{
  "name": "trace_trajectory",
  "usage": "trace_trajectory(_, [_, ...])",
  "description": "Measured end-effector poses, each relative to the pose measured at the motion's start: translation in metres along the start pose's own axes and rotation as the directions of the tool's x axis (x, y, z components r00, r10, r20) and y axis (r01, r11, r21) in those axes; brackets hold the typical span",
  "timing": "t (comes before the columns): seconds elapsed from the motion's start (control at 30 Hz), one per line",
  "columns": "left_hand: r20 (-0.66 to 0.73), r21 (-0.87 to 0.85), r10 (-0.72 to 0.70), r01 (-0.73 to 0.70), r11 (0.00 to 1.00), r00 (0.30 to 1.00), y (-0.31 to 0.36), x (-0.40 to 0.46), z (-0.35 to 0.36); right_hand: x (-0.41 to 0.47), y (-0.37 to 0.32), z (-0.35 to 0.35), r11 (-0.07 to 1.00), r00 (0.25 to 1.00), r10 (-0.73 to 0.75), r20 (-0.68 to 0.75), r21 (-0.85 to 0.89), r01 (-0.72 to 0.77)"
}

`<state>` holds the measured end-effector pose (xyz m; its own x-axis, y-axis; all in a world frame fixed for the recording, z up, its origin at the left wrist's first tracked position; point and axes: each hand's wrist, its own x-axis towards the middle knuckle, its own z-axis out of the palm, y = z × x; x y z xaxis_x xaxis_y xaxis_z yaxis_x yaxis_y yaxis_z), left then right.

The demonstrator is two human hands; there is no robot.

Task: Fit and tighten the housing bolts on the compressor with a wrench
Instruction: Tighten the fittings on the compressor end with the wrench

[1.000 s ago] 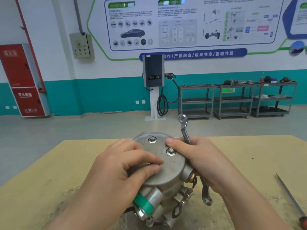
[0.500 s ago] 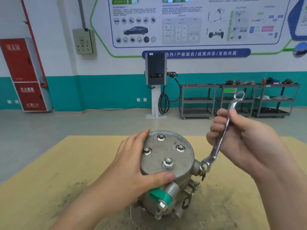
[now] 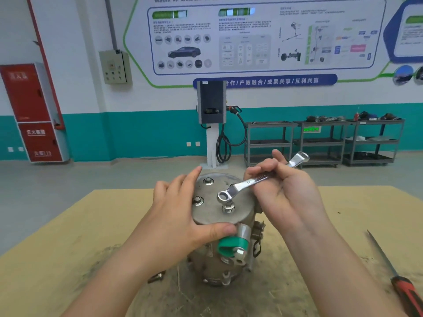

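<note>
Wall banner (image 3: 265,81) reads 合作/产教融合/成果共享/互利共赢; wrench (image 3: 248,182) stamped 10

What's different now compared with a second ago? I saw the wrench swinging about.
The right hand lifted off the compressor, swung the wrench out to the side, then brought its ring end in just above the nearest bolt; not yet seated on it. The left hand shifted from the cover's top to its side and still steadies it. The compressor stays upright.
</note>
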<state>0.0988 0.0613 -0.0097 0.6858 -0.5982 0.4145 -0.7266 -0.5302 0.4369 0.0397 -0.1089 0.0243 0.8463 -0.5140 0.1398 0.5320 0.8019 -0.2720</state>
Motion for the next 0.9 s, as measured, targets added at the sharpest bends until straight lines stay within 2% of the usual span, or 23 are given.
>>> trace_trajectory(0.23, [0.021,0.013,0.03,-0.03,0.999,0.999,-0.01,0.003,0.0,0.001,-0.01,-0.004,0.96,0.988,-0.14,0.073,-0.233,0.153])
trace_trajectory(0.37, [0.017,0.001,0.029,-0.029,1.0,0.999,-0.018,0.012,0.004,0.004,-0.015,-0.007,0.958,0.993,-0.109,0.049,-0.262,0.118])
trace_trajectory(0.6, [0.106,-0.29,0.065,-0.031,0.956,0.992,-0.035,0.016,-0.002,-0.002,-0.01,-0.011,0.83,0.971,-0.215,0.105,-0.505,0.238])
trace_trajectory(0.8, [0.09,-0.457,0.044,0.002,0.889,0.995,-0.039,0.009,0.0,-0.018,-0.003,-0.013,0.785,0.956,-0.27,0.115,-0.548,0.288])
trace_trajectory(0.9, [0.011,-0.518,-0.033,0.034,0.855,0.999,-0.04,-0.007,0.013,-0.025,-0.005,-0.017,0.746,0.926,-0.361,0.107,-0.563,0.356])
